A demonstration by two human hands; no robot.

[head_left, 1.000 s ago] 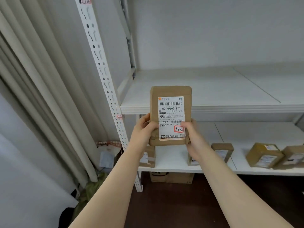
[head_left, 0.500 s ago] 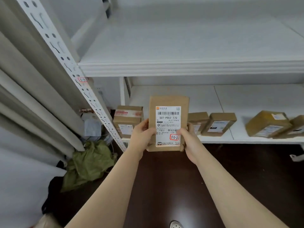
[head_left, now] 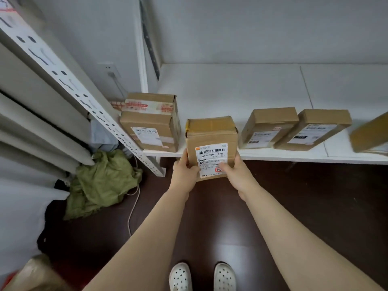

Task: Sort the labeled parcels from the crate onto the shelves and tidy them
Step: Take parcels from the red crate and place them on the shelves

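I hold a brown cardboard parcel with a white barcode label and a red-ringed handwritten mark. My left hand grips its lower left side and my right hand its lower right, thumb over the mark. The parcel stands at the front edge of the low white shelf, in the gap between a taller taped box on the left and a flat parcel on the right. Whether its far end rests on the shelf I cannot tell.
Further right lie another flat parcel and the corner of one more. A perforated white upright slants across the left. Green cloth and a cable lie on the dark floor. My white shoes show below.
The view has dropped from the upper shelf to the low one. Both hands have carried the parcel down and forward to the low shelf's front edge.
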